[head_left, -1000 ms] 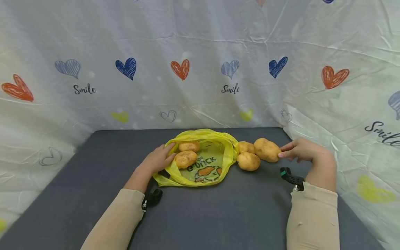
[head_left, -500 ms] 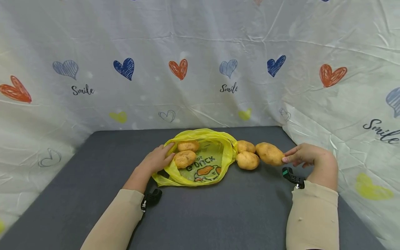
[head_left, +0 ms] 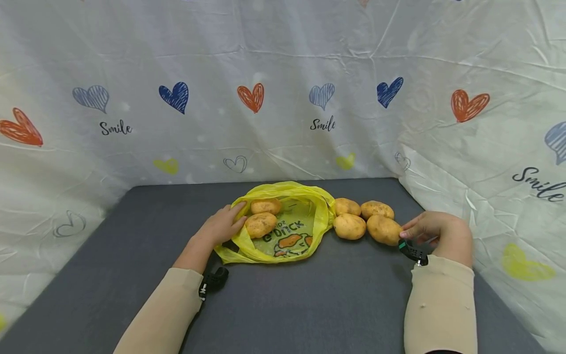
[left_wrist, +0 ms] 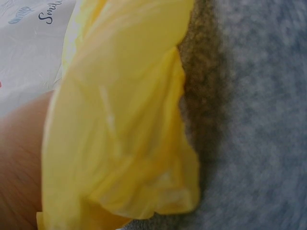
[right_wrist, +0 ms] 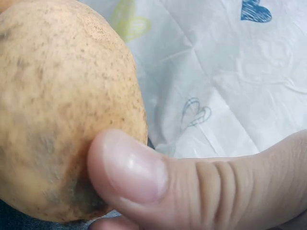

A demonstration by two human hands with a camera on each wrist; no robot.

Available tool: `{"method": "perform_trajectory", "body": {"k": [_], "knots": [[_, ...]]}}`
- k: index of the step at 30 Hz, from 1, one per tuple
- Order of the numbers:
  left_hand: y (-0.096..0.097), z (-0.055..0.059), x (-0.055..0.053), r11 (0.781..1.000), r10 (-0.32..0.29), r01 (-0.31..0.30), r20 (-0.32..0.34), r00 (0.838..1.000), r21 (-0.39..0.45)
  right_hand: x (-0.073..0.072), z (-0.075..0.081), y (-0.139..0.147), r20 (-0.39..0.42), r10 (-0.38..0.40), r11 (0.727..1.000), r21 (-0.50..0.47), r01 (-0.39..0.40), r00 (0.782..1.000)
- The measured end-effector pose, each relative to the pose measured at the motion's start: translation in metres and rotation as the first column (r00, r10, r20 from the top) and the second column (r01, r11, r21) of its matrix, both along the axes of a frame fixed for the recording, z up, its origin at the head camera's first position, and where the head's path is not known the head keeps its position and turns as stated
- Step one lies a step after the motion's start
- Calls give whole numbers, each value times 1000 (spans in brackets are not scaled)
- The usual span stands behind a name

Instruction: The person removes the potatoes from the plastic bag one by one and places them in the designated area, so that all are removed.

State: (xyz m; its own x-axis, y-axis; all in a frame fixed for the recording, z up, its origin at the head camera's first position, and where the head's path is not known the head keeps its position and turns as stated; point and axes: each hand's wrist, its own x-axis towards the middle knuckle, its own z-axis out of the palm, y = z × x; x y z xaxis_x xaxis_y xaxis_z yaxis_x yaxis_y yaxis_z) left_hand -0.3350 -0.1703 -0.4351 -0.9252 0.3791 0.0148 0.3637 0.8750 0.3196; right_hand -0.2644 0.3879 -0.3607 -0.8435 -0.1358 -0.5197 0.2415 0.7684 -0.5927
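Potato (head_left: 383, 230), oval, tan, finely speckled and grey-smudged, pinched at its right end by right fingers (head_left: 410, 230), with left fingers (head_left: 226, 216) at bag (head_left: 326, 211), grip unclear.

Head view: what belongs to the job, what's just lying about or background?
Likely the job:
- left hand, at the bag's edge
- right hand, holding a potato
- bag, yellow, mouth open
- two potatoes in the bag
- three potatoes beside it

Background or worn:
- table
- backdrop with hearts
- wrist cameras
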Motion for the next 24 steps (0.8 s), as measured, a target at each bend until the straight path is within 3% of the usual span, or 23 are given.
{"method": "perform_trajectory", "body": {"k": [15, 24], "knots": [[1, 0, 1, 1000, 2, -2, 6, 1000, -1, -9, -5, -4, -43, -9, 1000, 14, 10, 999], [1, 0, 1, 1000, 3, -3, -4, 1000, -6, -11, -5, -7, -67, -66, 998, -16, 65, 996]]}}
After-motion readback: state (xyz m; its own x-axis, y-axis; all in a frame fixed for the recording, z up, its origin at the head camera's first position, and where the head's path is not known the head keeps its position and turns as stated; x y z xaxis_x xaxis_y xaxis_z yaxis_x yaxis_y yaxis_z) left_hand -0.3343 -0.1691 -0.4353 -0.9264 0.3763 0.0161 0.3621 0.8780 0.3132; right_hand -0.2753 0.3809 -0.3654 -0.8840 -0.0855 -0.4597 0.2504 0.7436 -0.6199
